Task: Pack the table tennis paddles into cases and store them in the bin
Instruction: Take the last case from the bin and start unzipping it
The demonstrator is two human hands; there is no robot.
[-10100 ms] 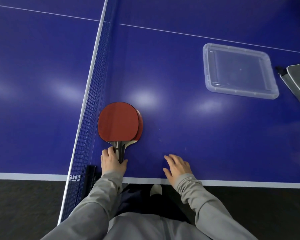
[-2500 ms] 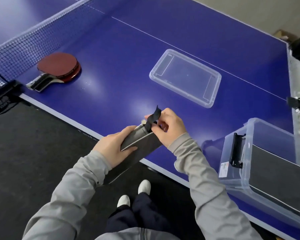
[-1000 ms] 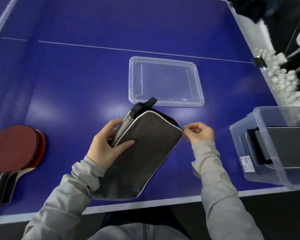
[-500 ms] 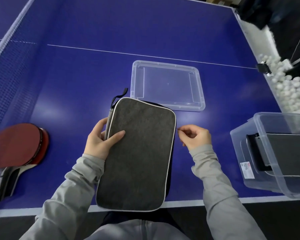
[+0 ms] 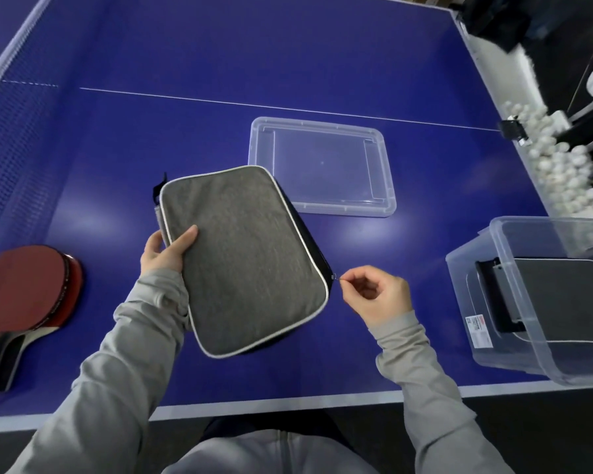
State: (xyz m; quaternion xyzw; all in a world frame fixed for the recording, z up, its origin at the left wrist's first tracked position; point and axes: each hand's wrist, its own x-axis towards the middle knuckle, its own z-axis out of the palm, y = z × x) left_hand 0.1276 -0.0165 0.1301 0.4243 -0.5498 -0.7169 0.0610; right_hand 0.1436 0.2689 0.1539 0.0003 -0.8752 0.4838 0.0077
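Gripping case (image 5: 243, 258) edge, pinching zipper pull (image 5: 336, 277)

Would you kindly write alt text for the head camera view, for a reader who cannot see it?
A person's left hand holds a grey case above a blue table while the right hand pinches its zipper pull. Red paddles lie at left, a clear lid beyond, and a bin holding another case at right.

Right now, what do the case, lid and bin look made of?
Case: grey woven fabric, matte and heathered, pale piping along its edge. Lid and bin: clear, glossy moulded plastic; the table shows through the lid, a dark case through the bin.
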